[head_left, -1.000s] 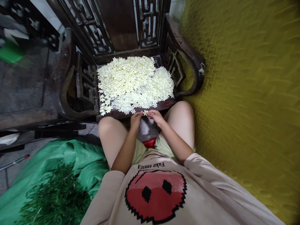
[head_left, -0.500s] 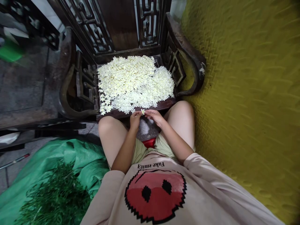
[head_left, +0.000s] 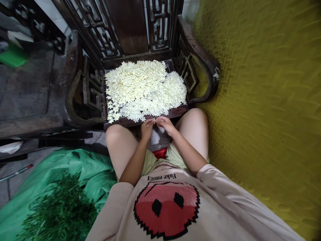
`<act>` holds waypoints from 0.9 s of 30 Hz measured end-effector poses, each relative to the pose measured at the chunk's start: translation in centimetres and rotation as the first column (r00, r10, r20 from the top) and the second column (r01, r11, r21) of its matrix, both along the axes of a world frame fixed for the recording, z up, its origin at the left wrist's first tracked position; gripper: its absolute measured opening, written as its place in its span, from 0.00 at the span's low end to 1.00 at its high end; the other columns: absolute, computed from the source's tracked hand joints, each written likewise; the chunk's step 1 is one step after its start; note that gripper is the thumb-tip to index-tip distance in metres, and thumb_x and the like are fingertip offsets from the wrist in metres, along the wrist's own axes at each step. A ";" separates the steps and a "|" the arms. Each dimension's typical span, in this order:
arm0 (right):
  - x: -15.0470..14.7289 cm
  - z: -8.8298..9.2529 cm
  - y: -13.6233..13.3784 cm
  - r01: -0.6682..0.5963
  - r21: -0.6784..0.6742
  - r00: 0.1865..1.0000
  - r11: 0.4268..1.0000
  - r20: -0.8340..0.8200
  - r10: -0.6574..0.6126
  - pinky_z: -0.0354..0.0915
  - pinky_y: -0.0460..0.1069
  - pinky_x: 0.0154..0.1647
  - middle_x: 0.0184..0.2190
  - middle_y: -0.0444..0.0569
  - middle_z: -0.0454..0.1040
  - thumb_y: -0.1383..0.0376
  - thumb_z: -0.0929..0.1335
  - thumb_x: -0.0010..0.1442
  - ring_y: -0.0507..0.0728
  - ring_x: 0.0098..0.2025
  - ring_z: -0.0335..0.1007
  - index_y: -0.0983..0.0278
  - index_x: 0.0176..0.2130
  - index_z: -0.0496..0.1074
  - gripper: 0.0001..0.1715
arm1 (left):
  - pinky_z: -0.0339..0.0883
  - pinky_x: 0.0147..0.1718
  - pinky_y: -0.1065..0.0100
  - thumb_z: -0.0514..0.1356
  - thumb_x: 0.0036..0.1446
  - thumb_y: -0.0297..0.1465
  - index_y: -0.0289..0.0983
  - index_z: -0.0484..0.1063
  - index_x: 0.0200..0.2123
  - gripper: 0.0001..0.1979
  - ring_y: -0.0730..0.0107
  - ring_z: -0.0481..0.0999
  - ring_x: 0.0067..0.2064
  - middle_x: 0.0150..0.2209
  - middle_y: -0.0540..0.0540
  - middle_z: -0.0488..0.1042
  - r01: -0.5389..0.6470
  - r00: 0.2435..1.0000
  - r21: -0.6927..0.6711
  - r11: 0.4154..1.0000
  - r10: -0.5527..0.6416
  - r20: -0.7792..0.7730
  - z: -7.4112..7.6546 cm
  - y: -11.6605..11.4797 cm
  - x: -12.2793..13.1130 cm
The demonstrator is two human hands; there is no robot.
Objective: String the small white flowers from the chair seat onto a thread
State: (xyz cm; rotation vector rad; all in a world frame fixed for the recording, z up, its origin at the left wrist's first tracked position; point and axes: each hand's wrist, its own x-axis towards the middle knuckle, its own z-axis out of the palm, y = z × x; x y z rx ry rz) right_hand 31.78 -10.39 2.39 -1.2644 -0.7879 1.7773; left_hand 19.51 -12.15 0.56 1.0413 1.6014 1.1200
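A heap of small cream-white flowers (head_left: 144,88) covers the seat of a dark carved wooden chair (head_left: 193,43) in front of my knees. My left hand (head_left: 146,128) and my right hand (head_left: 165,124) meet at the seat's front edge, fingers pinched together. Between their fingertips sits one small white flower (head_left: 153,121), mostly hidden. Both forearms rest between my bare thighs.
A yellow textured wall (head_left: 263,100) rises on the right. A green sheet (head_left: 82,167) lies on the floor at the left with a pile of green stems (head_left: 60,211) on it. A red item (head_left: 159,153) shows between my legs. Dark furniture stands at far left.
The flower between my fingertips showed its petals a second ago; now it is edge-on and nearly hidden. Both hands stay at the seat's front edge.
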 end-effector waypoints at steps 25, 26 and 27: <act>0.0 -1.8 0.2 0.100 -0.005 0.988 0.995 -0.114 -0.100 0.68 0.50 0.40 0.26 0.45 0.76 0.57 0.77 0.33 0.51 0.30 0.70 0.64 0.27 0.75 0.19 | 0.65 0.41 0.65 0.63 0.44 0.37 0.35 0.77 0.28 0.11 0.68 0.73 0.35 0.30 0.47 0.77 -0.041 0.972 -0.023 0.999 0.045 0.231 0.4 -0.1 0.6; 0.0 -1.8 0.2 0.103 -0.007 0.989 0.995 -0.109 -0.103 0.68 0.50 0.40 0.26 0.45 0.76 0.57 0.77 0.33 0.51 0.29 0.70 0.64 0.27 0.75 0.19 | 0.65 0.41 0.65 0.63 0.43 0.37 0.35 0.77 0.28 0.11 0.68 0.73 0.35 0.30 0.47 0.77 -0.044 0.968 -0.035 0.998 0.051 0.244 0.4 -0.1 0.6; 0.0 -1.8 0.2 0.105 -0.008 0.989 0.994 -0.106 -0.105 0.68 0.49 0.39 0.25 0.45 0.76 0.57 0.77 0.32 0.51 0.29 0.70 0.64 0.27 0.75 0.20 | 0.65 0.41 0.65 0.64 0.43 0.37 0.35 0.77 0.28 0.11 0.68 0.73 0.35 0.30 0.47 0.77 -0.045 0.966 -0.042 0.998 0.054 0.252 0.5 -0.1 0.6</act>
